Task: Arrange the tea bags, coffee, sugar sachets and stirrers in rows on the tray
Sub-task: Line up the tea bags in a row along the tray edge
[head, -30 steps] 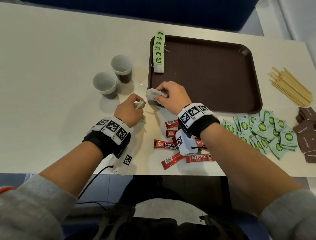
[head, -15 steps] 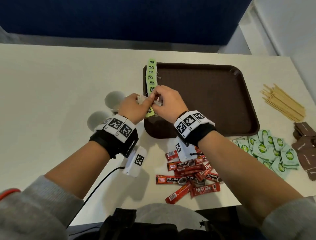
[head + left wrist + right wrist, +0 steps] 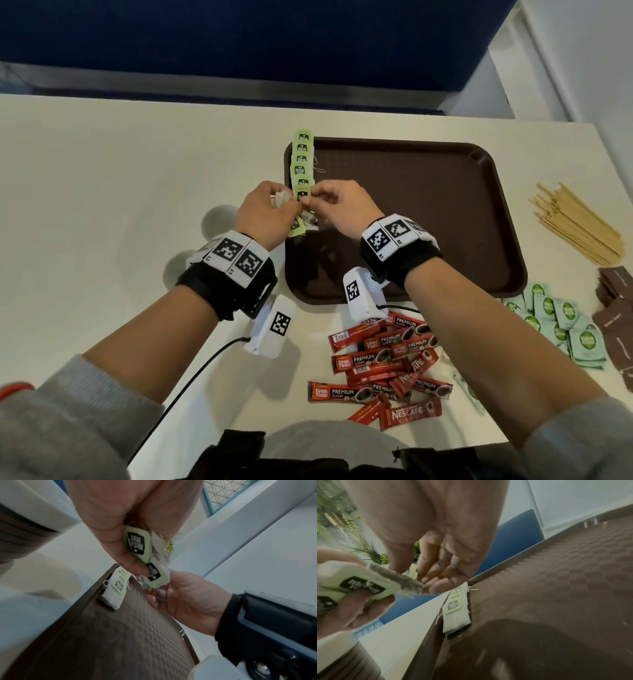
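Note:
A brown tray (image 3: 428,205) lies mid-table, with a row of tea bags (image 3: 301,161) with green tags along its left edge. Both hands meet just above the near end of that row. My left hand (image 3: 267,212) grips a small bundle of tea bags (image 3: 137,543), tags showing between thumb and fingers. My right hand (image 3: 339,205) pinches one tea bag (image 3: 155,574) at the bundle's edge. Red coffee sticks (image 3: 387,363) lie heaped near the table's front edge. Green sugar sachets (image 3: 561,325), brown sachets (image 3: 616,308) and wooden stirrers (image 3: 575,222) lie right of the tray.
Two paper cups (image 3: 217,219) stand left of the tray, mostly hidden behind my left wrist. A black cable (image 3: 191,377) runs off the front edge. The tray floor right of the tea bag row is bare.
Both hands moved from the table by the tray's near-left corner up to the end of the tea bag row and came together on the bundle. The head view shifted.

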Demonstrator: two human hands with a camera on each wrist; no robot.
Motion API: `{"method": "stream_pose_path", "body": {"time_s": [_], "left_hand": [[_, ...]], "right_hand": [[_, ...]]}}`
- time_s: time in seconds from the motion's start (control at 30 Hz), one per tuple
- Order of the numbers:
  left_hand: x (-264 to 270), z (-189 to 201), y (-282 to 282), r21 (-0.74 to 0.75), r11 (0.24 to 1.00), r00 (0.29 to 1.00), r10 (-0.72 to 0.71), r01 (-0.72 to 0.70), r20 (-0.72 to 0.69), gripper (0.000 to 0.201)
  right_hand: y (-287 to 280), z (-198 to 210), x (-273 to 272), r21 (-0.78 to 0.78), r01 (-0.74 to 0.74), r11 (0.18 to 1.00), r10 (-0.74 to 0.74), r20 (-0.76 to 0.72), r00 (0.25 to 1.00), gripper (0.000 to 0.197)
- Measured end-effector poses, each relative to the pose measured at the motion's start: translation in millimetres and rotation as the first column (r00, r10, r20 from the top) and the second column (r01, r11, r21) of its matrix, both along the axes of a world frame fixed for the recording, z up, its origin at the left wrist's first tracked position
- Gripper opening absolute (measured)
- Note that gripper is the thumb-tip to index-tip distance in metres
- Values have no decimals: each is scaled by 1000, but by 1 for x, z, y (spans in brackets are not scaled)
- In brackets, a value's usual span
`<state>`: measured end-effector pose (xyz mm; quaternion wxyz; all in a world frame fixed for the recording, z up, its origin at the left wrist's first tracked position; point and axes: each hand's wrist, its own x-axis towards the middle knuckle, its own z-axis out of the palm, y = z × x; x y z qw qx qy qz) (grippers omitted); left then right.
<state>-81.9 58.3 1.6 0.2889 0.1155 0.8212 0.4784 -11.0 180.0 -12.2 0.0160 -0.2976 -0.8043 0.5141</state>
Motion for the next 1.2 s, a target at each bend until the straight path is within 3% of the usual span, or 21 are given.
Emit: {"method": "stream_pose_path", "body": {"time_s": [0.27, 0.57, 0.87, 1.2], "left_hand": [[-4, -7, 10, -48, 999, 992, 10, -16, -124, 16], [-10, -8, 10, -67, 996, 987, 47, -58, -153, 10], [-12, -14, 7, -47, 995, 990, 85, -91, -114, 14], [-7, -14, 6, -36, 996, 995, 73, -76, -74, 16]], "right_hand": [[26, -8, -4, 66, 52, 996, -54, 23, 998, 9], [23, -37, -9, 98, -58, 993, 38, 190, 981, 13], [17, -47, -12, 88, 62, 994, -74, 143, 987, 17], [16, -46, -8, 72, 96, 993, -104, 110, 988, 26]]}}
